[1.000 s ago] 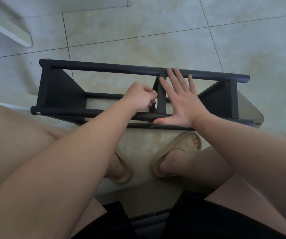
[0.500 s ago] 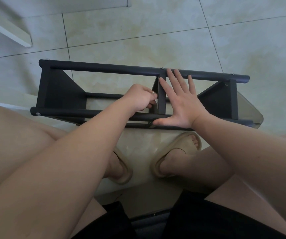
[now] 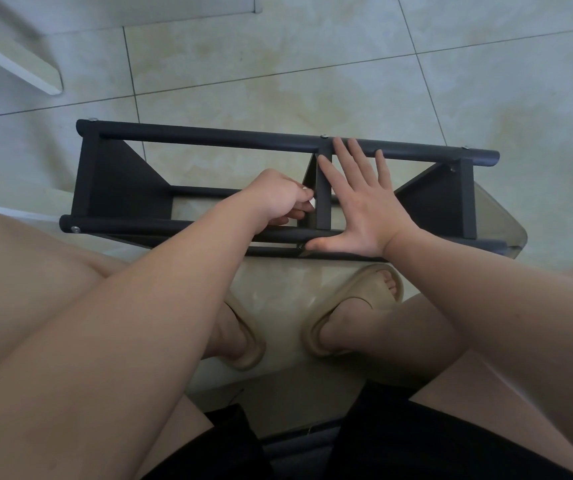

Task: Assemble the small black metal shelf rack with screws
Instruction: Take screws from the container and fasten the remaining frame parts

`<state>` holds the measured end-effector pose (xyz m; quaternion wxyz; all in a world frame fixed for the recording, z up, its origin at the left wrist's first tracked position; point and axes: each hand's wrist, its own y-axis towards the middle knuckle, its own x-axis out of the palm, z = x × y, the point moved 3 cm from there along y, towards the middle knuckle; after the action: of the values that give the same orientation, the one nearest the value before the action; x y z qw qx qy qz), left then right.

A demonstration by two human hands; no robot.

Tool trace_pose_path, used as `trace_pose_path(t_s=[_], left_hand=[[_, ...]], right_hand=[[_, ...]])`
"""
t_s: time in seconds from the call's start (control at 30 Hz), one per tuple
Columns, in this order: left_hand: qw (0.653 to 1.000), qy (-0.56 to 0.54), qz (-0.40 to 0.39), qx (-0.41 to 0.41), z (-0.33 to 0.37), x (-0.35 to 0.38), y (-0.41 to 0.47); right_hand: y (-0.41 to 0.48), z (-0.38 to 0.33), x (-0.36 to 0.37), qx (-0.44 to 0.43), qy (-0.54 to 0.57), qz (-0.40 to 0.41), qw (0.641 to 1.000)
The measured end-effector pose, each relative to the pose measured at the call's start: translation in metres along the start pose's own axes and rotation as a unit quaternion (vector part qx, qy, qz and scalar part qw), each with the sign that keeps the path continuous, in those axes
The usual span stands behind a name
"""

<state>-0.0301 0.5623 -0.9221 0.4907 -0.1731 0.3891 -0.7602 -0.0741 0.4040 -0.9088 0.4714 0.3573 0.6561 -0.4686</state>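
Note:
The black metal shelf rack (image 3: 209, 142) lies on its side across a glass table, long rails running left to right. Its middle shelf panel (image 3: 323, 199) stands between the rails. My left hand (image 3: 278, 199) reaches inside the frame, fingers curled, and pinches the left edge of that panel; anything small between the fingertips is hidden. My right hand (image 3: 364, 209) lies flat with fingers spread against the panel's right side and the rails, thumb on the near rail. Screw heads show on the far rail (image 3: 323, 136) and on the near rail's left end (image 3: 75, 229).
The glass table's rounded corner (image 3: 506, 223) juts out past the rack's right end. Below the glass are my feet in tan sandals (image 3: 357, 299). A white furniture edge (image 3: 18, 64) sits at the top left on the tiled floor (image 3: 312, 46).
My left fingers shift slightly at the middle panel's edge. The right hand and the rack stay where they were.

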Motion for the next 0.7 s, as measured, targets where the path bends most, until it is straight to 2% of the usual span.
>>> trace_pose_path(t_s=[0.43, 0.7], left_hand=[[0.999, 0.024, -0.038, -0.03, 0.0026, 0.0, -0.0042], [0.998, 0.05, -0.049, 0.008, -0.0008, -0.0041, -0.0008]], right_hand=[[-0.0002, 0.0002, 0.0001, 0.0, -0.001, 0.003, 1.0], [-0.0007, 0.0005, 0.0007, -0.002, 0.005, 0.006, 1.0]])
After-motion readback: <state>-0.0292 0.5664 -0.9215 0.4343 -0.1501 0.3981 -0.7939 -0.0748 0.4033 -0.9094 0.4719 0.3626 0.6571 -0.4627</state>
